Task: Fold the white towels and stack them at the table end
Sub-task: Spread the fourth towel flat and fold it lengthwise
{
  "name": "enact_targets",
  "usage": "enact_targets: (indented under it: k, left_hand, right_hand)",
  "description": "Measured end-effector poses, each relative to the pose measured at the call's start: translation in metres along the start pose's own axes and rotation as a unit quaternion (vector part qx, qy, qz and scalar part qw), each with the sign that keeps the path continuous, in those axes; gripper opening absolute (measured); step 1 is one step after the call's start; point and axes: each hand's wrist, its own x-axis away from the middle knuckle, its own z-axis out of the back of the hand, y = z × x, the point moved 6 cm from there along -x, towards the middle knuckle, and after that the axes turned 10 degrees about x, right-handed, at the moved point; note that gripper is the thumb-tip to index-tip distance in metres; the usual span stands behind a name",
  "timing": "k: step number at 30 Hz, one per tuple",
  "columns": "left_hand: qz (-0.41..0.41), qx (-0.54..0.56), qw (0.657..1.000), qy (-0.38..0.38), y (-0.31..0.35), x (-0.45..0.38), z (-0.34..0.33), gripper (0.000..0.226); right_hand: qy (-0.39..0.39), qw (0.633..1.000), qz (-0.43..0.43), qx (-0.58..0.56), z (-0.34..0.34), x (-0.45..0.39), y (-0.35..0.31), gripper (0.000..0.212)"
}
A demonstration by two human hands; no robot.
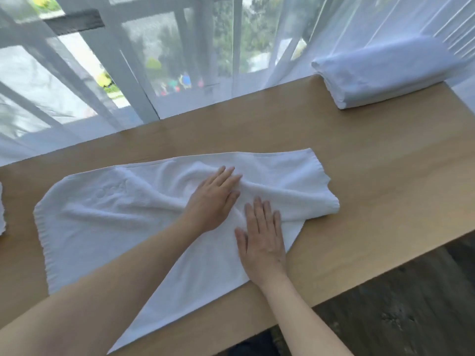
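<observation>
A white towel (pixel 108 227) lies spread and wrinkled across the middle of the wooden table (pixel 385 181), one corner hanging toward the near edge. My left hand (pixel 214 199) presses flat on its centre with straight fingers. My right hand (pixel 263 237) lies flat on the towel just beside it, nearer the front edge. A stack of folded white towels (pixel 385 73) sits at the far right end of the table.
Sheer white curtains (pixel 180 73) hang along the far edge of the table before a window. Another white cloth (pixel 2 209) peeks in at the left edge. Dark flooring (pixel 411 304) shows to the lower right beyond the table.
</observation>
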Motion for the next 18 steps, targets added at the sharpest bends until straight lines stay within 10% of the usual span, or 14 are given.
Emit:
enact_targets:
  k: [8,18]
  left_hand:
    - [-0.090,-0.118,0.968,-0.200,0.063,-0.105,-0.055,0.053]
    - [-0.011,-0.194,0.971,-0.141,0.040,-0.151,-0.056,0.067]
  right_hand:
    - [0.015,0.998,0.004,-0.065,0.000,0.001,0.051,0.063]
    - [0.009,0.998,0.036,-0.042,-0.003,0.013,0.069,0.067]
